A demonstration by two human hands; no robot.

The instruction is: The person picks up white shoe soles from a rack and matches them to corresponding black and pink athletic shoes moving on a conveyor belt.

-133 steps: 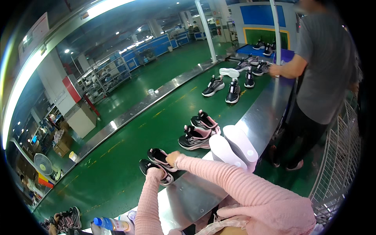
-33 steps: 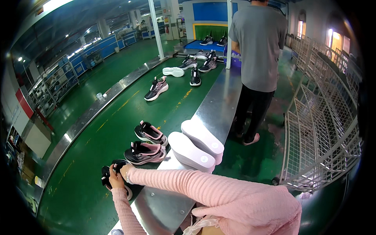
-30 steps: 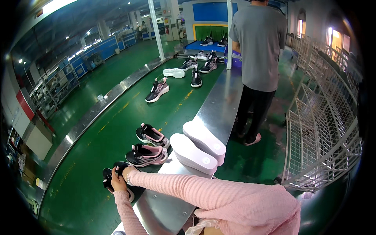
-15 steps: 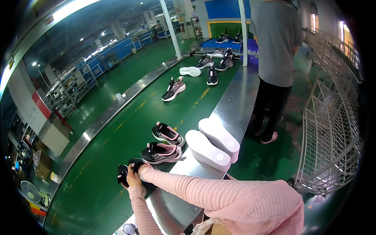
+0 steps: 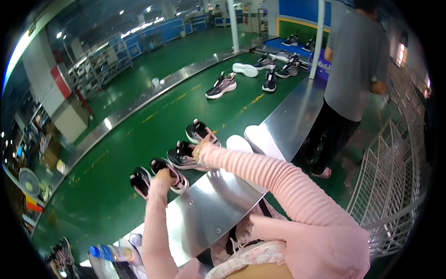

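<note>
Black and pink sneakers stand in a row along the near edge of the green belt. My left hand [image 5: 163, 176] is closed at the collar of one sneaker [image 5: 180, 184], its fingertips partly hidden. Left of it is another sneaker [image 5: 141, 180], apart from the hand. My right hand [image 5: 201, 147] is at the heel end of a third sneaker [image 5: 180, 156], its fingers curled and partly hidden by the shoe. Just beyond that hand stands a further sneaker [image 5: 197, 131]. Two shoes with white soles up [image 5: 262, 139] lie on the metal ledge, partly covered by my right sleeve.
Several more sneakers [image 5: 221, 86] sit farther along the green belt [image 5: 153, 139]. A person in a grey shirt [image 5: 355, 65] stands beyond the metal ledge [image 5: 290, 114]. At right is a white wire rack [image 5: 376, 172]. A blue-capped bottle [image 5: 111, 253] lies near my left arm.
My hands were together at the two leftmost sneakers. My right hand has moved away to the right, to the other pair, while my left stays at the left pair. The view has shifted.
</note>
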